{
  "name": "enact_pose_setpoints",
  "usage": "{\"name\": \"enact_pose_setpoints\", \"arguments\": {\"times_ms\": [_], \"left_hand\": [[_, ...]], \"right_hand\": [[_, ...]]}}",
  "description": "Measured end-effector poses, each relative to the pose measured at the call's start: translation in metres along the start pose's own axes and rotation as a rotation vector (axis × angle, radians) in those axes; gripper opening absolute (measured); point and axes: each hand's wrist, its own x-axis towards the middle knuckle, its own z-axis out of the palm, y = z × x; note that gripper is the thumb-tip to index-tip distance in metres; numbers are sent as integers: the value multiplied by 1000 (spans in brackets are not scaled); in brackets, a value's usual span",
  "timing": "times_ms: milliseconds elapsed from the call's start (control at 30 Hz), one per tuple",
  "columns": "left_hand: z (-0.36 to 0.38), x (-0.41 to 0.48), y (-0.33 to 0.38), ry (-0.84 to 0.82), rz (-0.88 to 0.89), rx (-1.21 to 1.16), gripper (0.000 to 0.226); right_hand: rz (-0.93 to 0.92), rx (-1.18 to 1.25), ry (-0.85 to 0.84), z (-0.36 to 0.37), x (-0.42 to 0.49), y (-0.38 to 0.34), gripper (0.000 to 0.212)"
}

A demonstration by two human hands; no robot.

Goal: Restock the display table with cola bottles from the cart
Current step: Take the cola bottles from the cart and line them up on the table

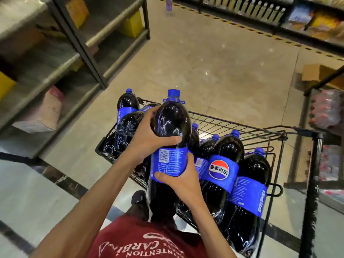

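A large cola bottle [170, 120] with a blue cap and blue label is lifted above the wire cart [260, 135], its cap pointing away from me. My left hand [147, 140] grips its dark upper body from the left, thumb across the front. My right hand [178, 181] grips it lower, over the blue label. Several more cola bottles [223, 170] lie in the cart, some at its far left corner [126, 116], others along its right side.
Grey metal shelving [78, 58] with yellow boxes stands at the left. A dark-framed rack [316, 146] holding shrink-wrapped red-capped bottles is at the right, an open cardboard box [316, 73] behind it. Tiled floor stretches ahead; stocked shelves line the far wall.
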Motion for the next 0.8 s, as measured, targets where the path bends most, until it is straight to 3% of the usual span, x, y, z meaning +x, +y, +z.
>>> {"name": "enact_pose_setpoints", "arguments": {"times_ms": [367, 800], "left_hand": [[-90, -54, 8, 232, 124, -51, 104], [-286, -151, -25, 532, 135, -28, 106]], "right_hand": [[-141, -72, -152, 69, -17, -42, 91], [-268, -196, -437, 254, -55, -90, 92]]}}
